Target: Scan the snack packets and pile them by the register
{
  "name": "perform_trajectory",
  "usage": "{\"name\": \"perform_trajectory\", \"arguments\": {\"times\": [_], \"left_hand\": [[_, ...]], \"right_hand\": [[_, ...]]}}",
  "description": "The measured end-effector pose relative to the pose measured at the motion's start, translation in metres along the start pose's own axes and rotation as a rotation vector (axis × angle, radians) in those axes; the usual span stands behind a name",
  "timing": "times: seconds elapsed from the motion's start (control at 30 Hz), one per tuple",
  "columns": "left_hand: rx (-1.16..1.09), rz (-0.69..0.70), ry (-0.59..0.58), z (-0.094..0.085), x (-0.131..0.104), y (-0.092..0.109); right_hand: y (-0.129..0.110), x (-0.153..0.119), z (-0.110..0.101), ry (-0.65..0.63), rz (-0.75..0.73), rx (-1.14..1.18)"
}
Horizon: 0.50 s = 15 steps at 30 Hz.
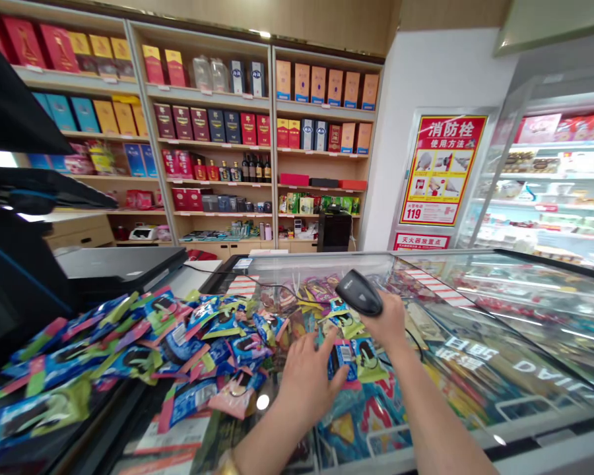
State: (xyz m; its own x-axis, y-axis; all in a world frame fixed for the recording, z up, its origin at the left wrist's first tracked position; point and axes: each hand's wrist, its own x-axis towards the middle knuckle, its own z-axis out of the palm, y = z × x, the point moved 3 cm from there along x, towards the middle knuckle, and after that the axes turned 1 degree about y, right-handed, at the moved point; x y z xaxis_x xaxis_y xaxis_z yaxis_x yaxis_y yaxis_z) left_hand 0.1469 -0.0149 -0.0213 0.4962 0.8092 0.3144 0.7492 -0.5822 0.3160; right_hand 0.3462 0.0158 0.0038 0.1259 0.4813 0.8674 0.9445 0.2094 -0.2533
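Observation:
My right hand (387, 321) is wrapped round a black handheld scanner (359, 292), whose wide head points up and left over the glass top. To its left, my left hand (311, 371) has its fingers spread, palm down, beside a blue and pink packet (342, 355). A green and blue packet (369, 359) lies below the scanner, and another packet (345, 318) sits just under its head. A large heap of small blue, green and pink packets (178, 343) spreads from the left edge to near my left hand.
Glass-topped freezer (455, 343) extends right under both hands. A dark monitor (14, 105) stands at the left, near a grey flat device (113, 262). Behind are shelves (212, 143) of boxes and a chilled display (554, 178). The scanner's cable crosses the glass.

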Motion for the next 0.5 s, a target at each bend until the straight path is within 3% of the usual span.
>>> {"name": "perform_trajectory", "arguments": {"times": [0.1,0.2,0.33,0.5], "left_hand": [[0.000,0.013,-0.164,0.010,-0.003,0.002],[-0.023,0.033,-0.222,0.015,-0.004,0.001],[-0.088,0.039,-0.185,0.021,-0.001,-0.001],[-0.297,-0.012,-0.029,0.021,0.005,-0.009]], "right_hand": [[-0.002,0.000,0.001,-0.012,0.007,0.002],[-0.001,-0.001,0.002,-0.014,0.016,0.003],[0.000,-0.002,0.003,-0.022,0.019,0.013],[-0.001,-0.002,0.004,-0.029,0.013,0.022]]}}
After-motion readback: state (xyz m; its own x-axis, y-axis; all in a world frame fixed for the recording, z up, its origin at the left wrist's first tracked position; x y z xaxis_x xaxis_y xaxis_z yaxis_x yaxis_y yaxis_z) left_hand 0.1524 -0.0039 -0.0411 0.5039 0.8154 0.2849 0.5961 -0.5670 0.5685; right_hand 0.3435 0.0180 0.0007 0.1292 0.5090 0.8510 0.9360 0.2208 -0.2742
